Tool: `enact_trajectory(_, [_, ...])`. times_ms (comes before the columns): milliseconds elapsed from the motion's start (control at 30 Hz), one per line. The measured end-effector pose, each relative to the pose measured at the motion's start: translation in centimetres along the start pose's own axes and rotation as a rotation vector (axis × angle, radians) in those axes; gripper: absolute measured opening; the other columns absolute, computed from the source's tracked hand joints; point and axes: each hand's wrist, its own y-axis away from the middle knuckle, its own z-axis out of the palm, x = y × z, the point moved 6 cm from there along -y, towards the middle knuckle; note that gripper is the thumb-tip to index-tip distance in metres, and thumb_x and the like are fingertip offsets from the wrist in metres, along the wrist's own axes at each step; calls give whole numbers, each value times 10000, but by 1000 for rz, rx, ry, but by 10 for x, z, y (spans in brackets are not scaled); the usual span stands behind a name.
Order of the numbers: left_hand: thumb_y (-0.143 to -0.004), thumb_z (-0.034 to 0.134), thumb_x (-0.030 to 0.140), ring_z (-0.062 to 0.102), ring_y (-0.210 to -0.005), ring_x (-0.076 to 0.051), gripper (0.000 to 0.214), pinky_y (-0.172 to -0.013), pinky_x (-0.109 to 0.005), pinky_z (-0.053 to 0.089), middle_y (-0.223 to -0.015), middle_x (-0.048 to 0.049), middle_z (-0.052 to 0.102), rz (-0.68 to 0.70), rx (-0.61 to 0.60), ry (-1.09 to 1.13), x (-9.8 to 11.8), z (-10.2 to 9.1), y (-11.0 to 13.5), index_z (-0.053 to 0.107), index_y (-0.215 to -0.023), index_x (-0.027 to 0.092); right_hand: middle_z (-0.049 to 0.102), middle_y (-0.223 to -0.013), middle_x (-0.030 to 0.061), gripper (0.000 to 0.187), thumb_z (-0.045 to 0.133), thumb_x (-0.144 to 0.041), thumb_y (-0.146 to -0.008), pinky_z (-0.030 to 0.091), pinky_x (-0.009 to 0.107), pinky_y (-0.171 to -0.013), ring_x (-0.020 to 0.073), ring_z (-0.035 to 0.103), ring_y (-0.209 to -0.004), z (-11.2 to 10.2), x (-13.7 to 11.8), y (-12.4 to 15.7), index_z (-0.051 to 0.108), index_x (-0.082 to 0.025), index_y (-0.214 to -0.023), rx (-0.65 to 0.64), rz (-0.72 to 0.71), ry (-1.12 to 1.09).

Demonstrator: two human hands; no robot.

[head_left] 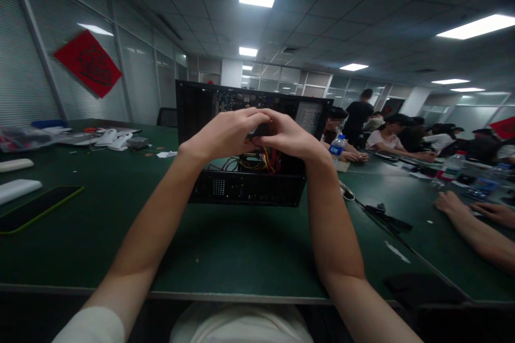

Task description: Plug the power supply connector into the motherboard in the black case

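An open black computer case (257,190) stands on the green table in front of me, its inside facing me. Both hands reach into it and meet near the middle, in front of the circuit board (245,99). My left hand (227,131) has its fingers curled over a dark part, fingertips mostly hidden. From the other side my right hand (287,136) curls around the same spot, its thumb and fingers almost touching the left ones. What they grip is too dark to name. Below the right hand hang coloured power cables (271,161). A silver labelled box (309,116) sits inside at the upper right.
On the green table (241,257) a black mat with a green edge (40,206) and white bars lie left. Loose parts (115,138) are behind them. Black cables (388,218) and a water bottle (337,147) are right, near another person's hand (453,206). More people sit beyond.
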Motion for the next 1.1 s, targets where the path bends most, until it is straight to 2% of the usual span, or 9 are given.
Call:
enact_trajectory(100, [-905, 674, 220, 671, -1196, -246, 498, -963, -362, 554, -1338, -111, 675, 12, 136, -77, -5, 0, -3, 555, -1388, 192, 703, -1227, 90, 570, 820, -344, -768, 578, 431, -997, 268, 655, -1124, -10, 7, -1, 675, -171, -1291, 105, 2, 8])
enact_trajectory(233, [-959, 634, 262, 694, -1137, -233, 226, -974, -379, 534, -1230, -91, 732, 20, 275, -163, -14, 7, -4, 644, -1173, 192, 709, -1162, 74, 516, 794, -411, -830, 591, 365, -876, 219, 654, -995, -21, 8, 0, 690, -179, -1280, 213, 20, 53])
enact_trajectory(333, [-994, 607, 298, 733, -1039, -213, 158, -1010, -393, 516, -1084, -60, 782, 49, 314, -167, -20, 18, -3, 674, -1089, 190, 720, -1096, 80, 455, 763, -428, -876, 579, 348, -842, 208, 643, -953, -22, 4, 2, 720, -144, -1228, 177, 30, 132])
enact_trajectory(500, [-999, 612, 317, 764, -986, -208, 208, -1009, -391, 522, -1050, -72, 809, 39, 380, -132, -29, 38, -1, 719, -1095, 167, 726, -1121, 91, 430, 627, -449, -991, 596, 363, -857, 212, 659, -975, -28, 6, 12, 708, -151, -1289, 47, 80, 175])
enact_trajectory(600, [-995, 615, 311, 772, -971, -209, 215, -966, -377, 537, -1034, -76, 816, 16, 385, -108, -34, 47, 1, 741, -1088, 164, 724, -1192, 85, 418, 554, -389, -1029, 617, 390, -905, 210, 677, -1013, -33, 13, 19, 672, -185, -1374, -42, 139, 192])
enact_trajectory(733, [-987, 619, 294, 774, -1004, -221, 220, -915, -368, 552, -1086, -82, 818, -4, 368, -100, -39, 54, 3, 763, -1102, 175, 726, -1257, 81, 499, 573, -279, -996, 597, 433, -1006, 218, 685, -1074, -37, 23, 24, 598, -198, -1488, -104, 155, 290])
enact_trajectory(833, [-986, 624, 293, 769, -1036, -228, 229, -901, -370, 561, -1135, -88, 811, -41, 367, -103, -44, 55, 4, 778, -1117, 185, 688, -1372, 95, 549, 565, -165, -948, 532, 462, -1109, 241, 660, -1206, -36, 28, 19, 602, -197, -1495, -76, 105, 414])
enact_trajectory(967, [-977, 642, 302, 764, -1025, -239, 241, -865, -374, 573, -1169, -99, 801, -148, 360, -134, -56, 55, 7, 800, -1126, 197, 605, -1469, 123, 593, 584, -84, -893, 482, 490, -1161, 284, 592, -1327, -19, 30, 8, 636, -221, -1468, 22, 3, 643])
enact_trajectory(1100, [-966, 662, 303, 759, -977, -247, 212, -829, -370, 577, -1137, -94, 801, -228, 300, -162, -66, 59, 10, 827, -1052, 200, 554, -1478, 157, 460, 488, -80, -982, 504, 498, -1116, 305, 523, -1334, 6, 31, 2, 688, -203, -1379, 133, -42, 910])
